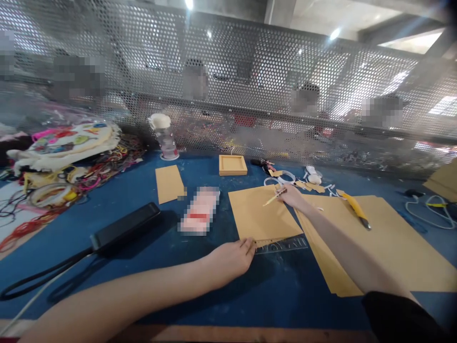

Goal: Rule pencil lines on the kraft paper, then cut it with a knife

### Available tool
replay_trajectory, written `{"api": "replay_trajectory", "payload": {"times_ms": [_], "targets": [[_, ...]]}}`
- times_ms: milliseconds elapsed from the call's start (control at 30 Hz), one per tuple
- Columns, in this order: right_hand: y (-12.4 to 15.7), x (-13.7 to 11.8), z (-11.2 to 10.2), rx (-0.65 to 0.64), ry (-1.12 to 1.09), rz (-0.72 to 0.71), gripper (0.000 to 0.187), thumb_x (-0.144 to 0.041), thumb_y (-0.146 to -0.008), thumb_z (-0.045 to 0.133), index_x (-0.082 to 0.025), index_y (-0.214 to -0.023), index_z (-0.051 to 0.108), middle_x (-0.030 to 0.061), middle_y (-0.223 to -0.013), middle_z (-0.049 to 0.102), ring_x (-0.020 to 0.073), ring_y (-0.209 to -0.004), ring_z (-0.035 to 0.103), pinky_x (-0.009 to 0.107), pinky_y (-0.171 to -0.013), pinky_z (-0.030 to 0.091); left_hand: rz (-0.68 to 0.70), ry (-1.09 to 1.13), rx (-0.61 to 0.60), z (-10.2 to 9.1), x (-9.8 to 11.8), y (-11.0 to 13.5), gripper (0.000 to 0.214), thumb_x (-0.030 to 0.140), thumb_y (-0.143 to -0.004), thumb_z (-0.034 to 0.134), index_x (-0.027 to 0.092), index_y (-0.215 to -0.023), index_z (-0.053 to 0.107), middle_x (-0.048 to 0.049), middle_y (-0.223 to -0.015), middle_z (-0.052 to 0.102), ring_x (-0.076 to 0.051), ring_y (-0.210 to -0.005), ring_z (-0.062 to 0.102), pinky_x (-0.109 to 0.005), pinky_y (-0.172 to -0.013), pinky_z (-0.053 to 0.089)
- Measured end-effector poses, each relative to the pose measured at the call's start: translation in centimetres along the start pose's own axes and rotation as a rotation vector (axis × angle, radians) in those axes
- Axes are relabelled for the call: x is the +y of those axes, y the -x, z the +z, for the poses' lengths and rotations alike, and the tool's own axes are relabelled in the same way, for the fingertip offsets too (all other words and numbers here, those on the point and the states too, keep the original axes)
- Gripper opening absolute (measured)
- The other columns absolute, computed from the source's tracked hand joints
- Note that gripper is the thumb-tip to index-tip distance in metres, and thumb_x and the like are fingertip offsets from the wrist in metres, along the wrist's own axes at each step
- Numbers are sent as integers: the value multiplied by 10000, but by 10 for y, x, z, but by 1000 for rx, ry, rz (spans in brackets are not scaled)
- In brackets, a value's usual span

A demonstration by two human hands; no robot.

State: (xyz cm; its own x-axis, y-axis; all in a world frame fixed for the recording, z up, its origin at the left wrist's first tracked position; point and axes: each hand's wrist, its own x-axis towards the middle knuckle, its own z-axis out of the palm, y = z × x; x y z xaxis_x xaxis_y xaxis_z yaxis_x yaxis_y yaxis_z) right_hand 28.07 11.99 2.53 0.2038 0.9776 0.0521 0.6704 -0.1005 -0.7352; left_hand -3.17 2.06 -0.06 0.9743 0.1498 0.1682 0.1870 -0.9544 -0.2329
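My right hand (293,196) is closed around a thin pencil-like stick (274,197), whose tip rests on a tan cardboard sheet (260,212) lying on the blue table (150,267). My left hand (230,259) presses its fingertips on the near edge of that sheet, beside a clear plastic ruler (285,246) lying along the edge. Larger tan cardboard sheets (389,247) lie under my right forearm.
A yellow utility knife (357,210) lies on the big sheets. A small cardboard piece (169,183), a wooden square frame (233,165), a black handled tool (121,229), a bottle (164,136), coloured cords and embroidery (67,152) sit around. Several people sit behind the perforated metal screen (250,85).
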Motion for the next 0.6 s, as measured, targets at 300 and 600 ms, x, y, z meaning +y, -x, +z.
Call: {"api": "replay_trajectory", "payload": {"times_ms": [300,600], "targets": [[-13,2,24,40,93,-29,328,-229,-556,736,-215,-653,422,-54,-588,478,138,-586,485,254,-550,370,-39,69,-18,6,4,-3,396,45,-858,550,-18,-1249,542,-241,-1223,626,-271,-1104,643,-342,-939,504],[27,-6,-10,-140,269,-123,427,-386,-706,688,-230,-617,301,-58,-573,365,123,-544,406,260,-530,329,-77,172,67,-13,-11,3,355,104,-842,580,46,-1192,579,-178,-1192,659,-237,-1114,636,-323,-998,467]]}}
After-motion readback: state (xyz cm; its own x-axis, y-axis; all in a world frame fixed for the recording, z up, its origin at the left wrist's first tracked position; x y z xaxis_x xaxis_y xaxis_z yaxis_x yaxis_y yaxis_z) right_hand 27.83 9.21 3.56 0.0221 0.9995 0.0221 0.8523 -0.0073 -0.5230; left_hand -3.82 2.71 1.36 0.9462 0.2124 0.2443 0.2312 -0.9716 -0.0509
